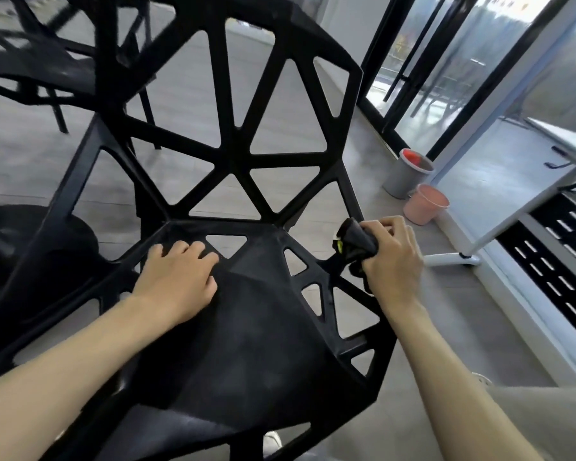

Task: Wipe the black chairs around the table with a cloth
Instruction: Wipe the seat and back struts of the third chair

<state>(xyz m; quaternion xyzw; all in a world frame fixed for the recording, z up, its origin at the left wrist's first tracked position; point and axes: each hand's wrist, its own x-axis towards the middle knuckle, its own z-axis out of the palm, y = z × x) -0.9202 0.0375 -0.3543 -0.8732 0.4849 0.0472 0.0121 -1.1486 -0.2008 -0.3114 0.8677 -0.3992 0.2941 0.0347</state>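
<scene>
While the left hand (177, 281) lies on the seat near the middle of the frame, fingers loosely bent and holding nothing, the right hand (393, 257) grips a bunched black cloth with a yellow-green tag (356, 242) against the right edge of the black plastic chair with triangular cut-outs (246, 154), where seat meets backrest at centre right. Wiping well here probably means keeping the chair steadied with the free hand and dragging the cloth along each strut, working it into the cut-out corners where dust is likely to gather. More black chairs (47, 58) stand at upper left.

Black lattice chair (233, 154), black cloth (358, 242), pink bin (426, 204), grey bin (406, 174)
</scene>
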